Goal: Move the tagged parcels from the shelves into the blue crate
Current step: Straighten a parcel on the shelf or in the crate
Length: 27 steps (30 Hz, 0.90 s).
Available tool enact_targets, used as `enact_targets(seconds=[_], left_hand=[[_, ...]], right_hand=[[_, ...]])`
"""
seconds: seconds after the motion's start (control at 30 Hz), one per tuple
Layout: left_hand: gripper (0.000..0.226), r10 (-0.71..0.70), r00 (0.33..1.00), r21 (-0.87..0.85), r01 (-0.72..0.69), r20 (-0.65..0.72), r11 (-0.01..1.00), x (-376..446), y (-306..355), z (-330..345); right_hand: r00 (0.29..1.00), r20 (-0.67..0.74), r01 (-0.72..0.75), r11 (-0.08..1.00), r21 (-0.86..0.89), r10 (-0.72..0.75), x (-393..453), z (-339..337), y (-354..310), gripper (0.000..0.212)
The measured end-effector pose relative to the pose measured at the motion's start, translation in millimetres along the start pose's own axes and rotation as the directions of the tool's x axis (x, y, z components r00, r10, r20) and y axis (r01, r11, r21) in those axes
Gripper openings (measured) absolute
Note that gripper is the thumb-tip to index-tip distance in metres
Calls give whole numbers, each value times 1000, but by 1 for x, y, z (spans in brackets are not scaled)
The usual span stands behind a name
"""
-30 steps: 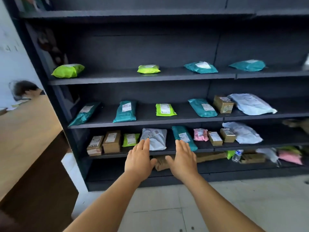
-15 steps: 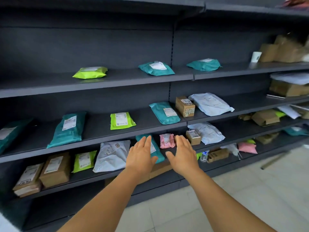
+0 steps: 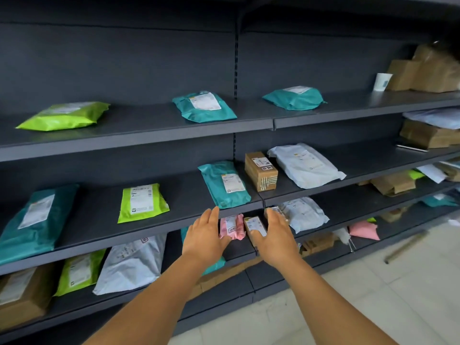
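Dark shelves [image 3: 149, 135] carry labelled parcels. My left hand [image 3: 205, 235] and my right hand [image 3: 277, 236] stretch forward side by side with straight fingers, holding nothing. Between them, on the lower shelf, lie a small pink parcel [image 3: 232, 226] and a small brown box [image 3: 254, 224]. Just above my left fingertips a teal mailer [image 3: 224, 186] lies on the middle shelf beside a brown box [image 3: 260, 170] and a white mailer [image 3: 305, 165]. No blue crate is in view.
The top shelf holds a green mailer [image 3: 64, 115] and two teal mailers [image 3: 202, 107]. A green mailer [image 3: 142, 201] and a teal one [image 3: 34, 217] lie at middle left. Cardboard boxes [image 3: 428, 70] and a paper cup [image 3: 382, 82] stand far right. Pale floor tiles [image 3: 373, 295] lie below.
The view has swung right and closer to the shelves. Both hands have stayed open and reached forward, now level with the pink parcel and small box.
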<state>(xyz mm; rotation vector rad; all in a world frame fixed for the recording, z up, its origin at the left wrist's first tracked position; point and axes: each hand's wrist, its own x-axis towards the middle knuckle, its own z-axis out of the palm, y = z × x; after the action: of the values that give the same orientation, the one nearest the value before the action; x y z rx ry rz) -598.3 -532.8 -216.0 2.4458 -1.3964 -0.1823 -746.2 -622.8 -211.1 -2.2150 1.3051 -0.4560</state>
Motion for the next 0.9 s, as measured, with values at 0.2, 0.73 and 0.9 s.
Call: enact_targets(seconds=[0.2, 0.73, 0.9], left_hand=[[82, -137, 990, -21, 137, 19, 990, 65, 4, 27], [83, -439, 882, -39, 451, 168, 891, 215, 20, 84], [77, -416, 881, -67, 440, 226, 896, 231, 14, 96]], right_hand=[[991, 119, 51, 998, 48, -57, 86, 13, 21, 74], [882, 424, 171, 978, 116, -205, 277, 68, 55, 72], [867, 448, 194, 976, 97, -217, 288, 90, 58, 66]])
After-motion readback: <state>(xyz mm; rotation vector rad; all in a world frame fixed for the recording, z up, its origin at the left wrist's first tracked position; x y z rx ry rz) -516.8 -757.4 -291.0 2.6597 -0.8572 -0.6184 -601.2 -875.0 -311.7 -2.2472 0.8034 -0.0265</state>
